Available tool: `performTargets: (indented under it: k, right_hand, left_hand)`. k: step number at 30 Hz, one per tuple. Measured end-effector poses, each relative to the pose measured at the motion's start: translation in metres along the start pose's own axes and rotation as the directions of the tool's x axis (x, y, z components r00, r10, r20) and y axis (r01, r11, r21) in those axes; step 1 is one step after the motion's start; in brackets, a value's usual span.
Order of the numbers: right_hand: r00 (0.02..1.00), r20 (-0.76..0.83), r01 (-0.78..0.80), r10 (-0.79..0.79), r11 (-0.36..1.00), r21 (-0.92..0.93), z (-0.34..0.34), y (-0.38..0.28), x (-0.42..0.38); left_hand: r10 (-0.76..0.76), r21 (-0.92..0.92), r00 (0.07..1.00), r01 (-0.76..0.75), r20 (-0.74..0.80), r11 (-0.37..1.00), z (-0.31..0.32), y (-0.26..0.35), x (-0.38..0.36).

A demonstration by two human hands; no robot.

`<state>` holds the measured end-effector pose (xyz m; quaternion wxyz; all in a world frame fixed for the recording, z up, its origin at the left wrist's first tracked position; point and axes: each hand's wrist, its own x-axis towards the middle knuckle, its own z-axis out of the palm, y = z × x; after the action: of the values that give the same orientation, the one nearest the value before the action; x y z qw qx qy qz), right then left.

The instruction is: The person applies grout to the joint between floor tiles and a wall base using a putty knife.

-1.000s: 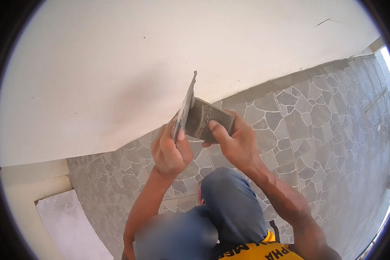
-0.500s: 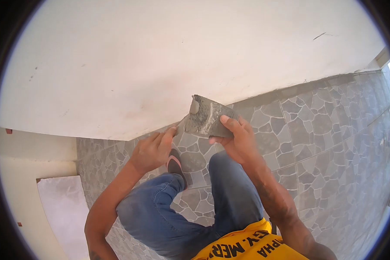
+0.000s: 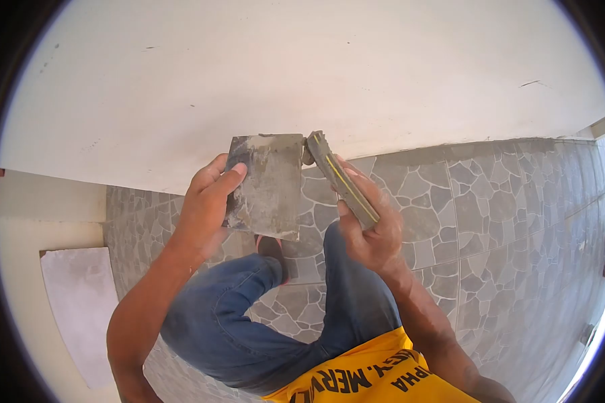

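My left hand (image 3: 212, 195) is closed on the left edge of a flat rectangular scraper plate (image 3: 267, 185), its broad face smeared with grey paste and turned up towards me. In my right hand (image 3: 373, 225) a narrow grey block (image 3: 343, 178) with a yellow stripe is gripped edge-on, thumb on the near side and fingers behind. A lump of grey paste (image 3: 308, 153) hangs at the block's far end, right beside the plate's upper right corner. Both tools are held in front of the white wall's lower part, above the floor.
A white wall (image 3: 302, 67) spans the upper view, with small dark marks. The floor has grey stone-pattern tiles (image 3: 491, 201). My sandalled foot (image 3: 271, 248) and bent knees in jeans (image 3: 228, 316) are below. A pale panel (image 3: 81, 302) leans at the lower left.
The plate has swung from a thin edge-on view to broad face up in my left hand. My right hand has turned the block from its ribbed face to its narrow striped edge.
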<state>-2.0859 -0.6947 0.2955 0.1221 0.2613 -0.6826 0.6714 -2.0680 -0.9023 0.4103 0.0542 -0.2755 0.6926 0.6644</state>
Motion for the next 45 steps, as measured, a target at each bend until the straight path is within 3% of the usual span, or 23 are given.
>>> performTargets:
  k: [1,3,7,9,10,12,14,16,18,22,25,28,31,36,39,45]
  right_hand:
    - [0.994,0.038,0.101,-0.098,0.992,-0.070,0.003,0.001,0.003]
    - [0.950,0.131,0.304,-0.283,0.932,-0.195,0.010,0.007,0.006]
    - [0.944,0.244,0.300,-0.224,0.889,-0.346,-0.005,0.030,-0.009]
    - [0.949,0.279,0.262,-0.145,0.854,-0.448,-0.019,0.033,-0.011]
    - [0.978,0.210,0.081,0.005,0.914,-0.398,-0.021,0.028,-0.014]
    - [0.944,0.104,-0.278,0.312,0.926,-0.257,-0.028,0.006,-0.020]
    - [0.920,0.058,-0.379,0.387,0.918,-0.114,-0.027,-0.009,-0.021]
    - [0.877,0.017,-0.481,0.481,0.876,0.044,-0.022,-0.027,-0.016]
    - [0.809,-0.001,-0.575,0.588,0.790,0.211,-0.012,-0.043,-0.011]
    - [0.816,-0.071,-0.526,0.573,0.789,0.319,0.000,-0.046,-0.012]
    - [0.809,-0.066,-0.532,0.585,0.775,0.341,-0.002,-0.047,-0.010]
    - [0.786,-0.063,-0.551,0.615,0.742,0.381,-0.008,-0.053,-0.006]
    - [0.760,-0.060,-0.566,0.647,0.705,0.428,-0.009,-0.058,0.001]
    - [0.771,-0.115,-0.542,0.626,0.740,0.398,-0.008,-0.050,-0.004]
    - [0.802,-0.050,-0.530,0.595,0.747,0.402,-0.014,-0.045,-0.006]
    - [0.786,-0.061,-0.496,0.616,0.686,0.533,-0.013,-0.048,-0.005]
  left_hand:
    - [-0.045,-0.034,0.997,0.043,-0.064,0.998,0.002,0.001,-0.004]
    - [-0.031,-0.105,0.999,0.035,0.039,0.994,-0.006,-0.005,-0.001]
    - [0.010,-0.177,0.991,0.014,0.133,0.984,-0.016,-0.021,0.003]
    - [0.074,-0.195,0.994,-0.057,0.079,0.979,-0.011,-0.012,-0.003]
    - [0.107,-0.202,0.993,-0.094,0.053,0.975,-0.009,-0.007,-0.005]
    - [0.288,0.226,0.958,-0.282,0.003,0.932,-0.011,-0.003,-0.005]
    - [0.485,0.462,0.875,-0.435,0.013,0.773,-0.007,-0.006,-0.005]
    - [0.688,0.512,0.724,-0.609,0.046,0.606,0.008,-0.013,-0.003]
    - [0.723,0.556,0.688,-0.628,0.067,0.545,0.019,-0.014,-0.007]
    - [0.793,0.641,0.576,-0.689,0.200,0.339,0.032,-0.010,-0.013]
    - [0.838,0.672,0.426,-0.734,0.343,0.098,0.034,-0.013,-0.013]
    - [0.824,0.669,0.378,-0.743,0.422,-0.002,0.039,-0.013,-0.016]
    - [0.823,0.614,0.244,-0.775,0.513,-0.152,0.048,-0.012,-0.016]
    - [0.795,0.629,0.257,-0.753,0.549,-0.191,0.053,-0.014,-0.019]
    - [0.780,0.616,0.252,-0.760,0.573,-0.207,0.054,-0.014,-0.018]
    - [0.763,0.607,0.289,-0.777,0.579,-0.166,0.052,-0.019,-0.018]
